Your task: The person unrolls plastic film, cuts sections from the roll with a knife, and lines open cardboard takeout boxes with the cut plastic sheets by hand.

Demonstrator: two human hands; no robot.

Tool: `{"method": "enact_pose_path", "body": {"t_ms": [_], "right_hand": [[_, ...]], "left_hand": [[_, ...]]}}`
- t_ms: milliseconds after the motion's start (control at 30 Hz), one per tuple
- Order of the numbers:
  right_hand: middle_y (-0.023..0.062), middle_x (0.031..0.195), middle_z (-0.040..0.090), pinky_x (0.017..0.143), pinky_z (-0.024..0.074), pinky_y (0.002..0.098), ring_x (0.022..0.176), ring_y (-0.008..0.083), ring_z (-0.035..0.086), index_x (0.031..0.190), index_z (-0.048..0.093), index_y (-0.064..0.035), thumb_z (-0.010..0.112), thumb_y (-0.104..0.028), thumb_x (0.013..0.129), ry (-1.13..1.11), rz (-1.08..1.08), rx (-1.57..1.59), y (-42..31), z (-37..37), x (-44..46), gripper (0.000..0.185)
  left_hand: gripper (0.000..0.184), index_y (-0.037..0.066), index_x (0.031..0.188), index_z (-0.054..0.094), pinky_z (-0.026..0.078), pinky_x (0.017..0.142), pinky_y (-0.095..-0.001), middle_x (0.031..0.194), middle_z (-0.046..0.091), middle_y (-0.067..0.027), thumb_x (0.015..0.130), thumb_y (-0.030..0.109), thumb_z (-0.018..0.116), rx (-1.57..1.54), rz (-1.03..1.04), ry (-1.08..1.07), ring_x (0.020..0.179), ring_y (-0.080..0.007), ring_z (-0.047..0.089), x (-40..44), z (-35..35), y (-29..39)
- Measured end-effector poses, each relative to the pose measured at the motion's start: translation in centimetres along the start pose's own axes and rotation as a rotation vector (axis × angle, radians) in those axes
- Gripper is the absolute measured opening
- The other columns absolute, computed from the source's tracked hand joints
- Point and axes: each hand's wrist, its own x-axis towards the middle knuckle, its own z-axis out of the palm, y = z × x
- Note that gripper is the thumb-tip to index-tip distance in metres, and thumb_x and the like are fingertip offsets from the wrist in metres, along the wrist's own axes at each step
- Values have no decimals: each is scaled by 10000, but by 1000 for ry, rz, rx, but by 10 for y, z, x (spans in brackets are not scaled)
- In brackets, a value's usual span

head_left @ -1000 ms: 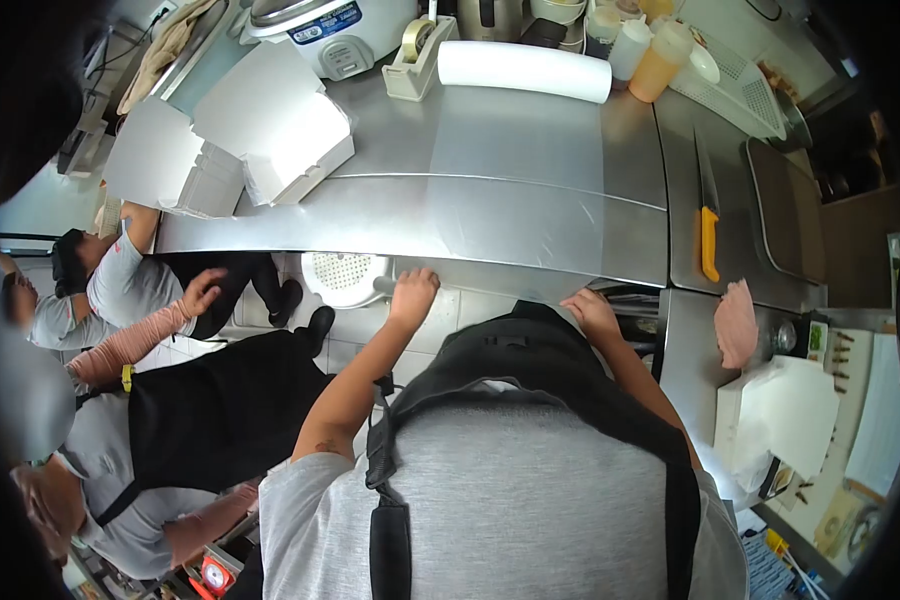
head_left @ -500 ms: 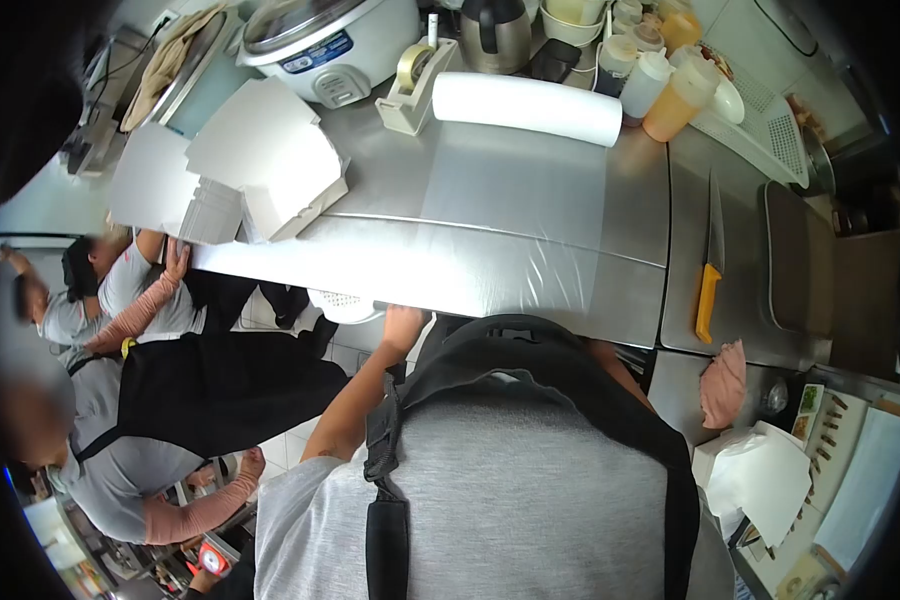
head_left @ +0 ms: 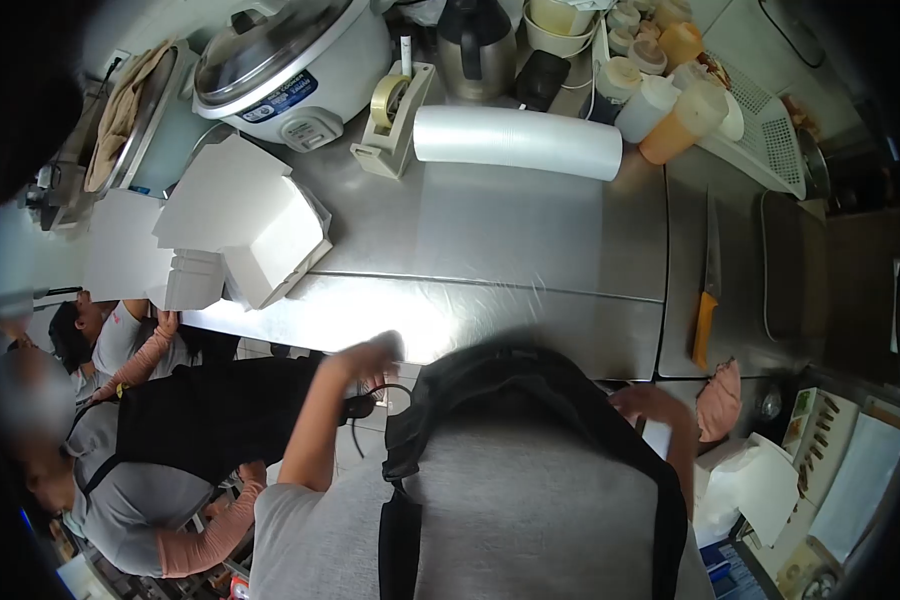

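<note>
A roll of clear plastic wrap (head_left: pixel 517 142) lies across the steel counter, and its loose sheet (head_left: pixel 510 240) stretches flat toward the front edge. My left hand (head_left: pixel 368 358) is raised just past that edge, left of the sheet; motion blurs its fingers and I see nothing held in it. At the right of my body, my right hand (head_left: pixel 655 405) hangs below the counter's edge near a pink cloth (head_left: pixel 718 400). Its fingers are partly hidden by my apron, so their grip is unclear.
White cardboard boxes (head_left: pixel 240 220) stand open at the left, near a rice cooker (head_left: pixel 280 70) and tape dispenser (head_left: pixel 393 120). A knife with an orange handle (head_left: pixel 705 330) lies right, beside a cutting board (head_left: pixel 795 265). Sauce bottles (head_left: pixel 682 120) stand behind. Co-workers (head_left: pixel 170 470) are at left.
My left hand has lifted from the counter's front edge and moved slightly left. My right hand has come into view from behind my apron. The camera view has shifted, with the counter lower in it.
</note>
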Motion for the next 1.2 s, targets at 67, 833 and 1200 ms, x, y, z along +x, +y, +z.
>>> {"method": "enact_pose_path", "body": {"t_ms": [67, 833, 1200], "right_hand": [[21, 997, 686, 602, 498, 252, 725, 80, 582, 1149, 677, -102, 538, -245, 976, 455, -141, -131, -9, -43, -36, 264], [44, 823, 646, 503, 421, 231, 559, 70, 513, 1212, 536, -47, 578, -307, 966, 1225, -458, 172, -108, -79, -40, 360], [165, 836, 651, 654, 480, 387, 695, 323, 629, 1207, 567, -74, 582, -267, 957, 746, -455, -1115, -253, -38, 35, 316]], "left_hand": [[352, 88, 1017, 715, 539, 606, -319, 720, 685, -75, 979, 347, 480, -161, 165, 133, 613, -139, 664, 18, -43, -9], [242, 16, 1002, 604, 517, 530, -231, 805, 701, -75, 848, 153, 731, -934, 631, 700, 638, -118, 664, 106, -115, 102], [442, 60, 1241, 632, 495, 549, -172, 796, 716, -35, 821, 82, 770, -770, 620, 528, 669, -71, 672, 97, -127, 76]]}}
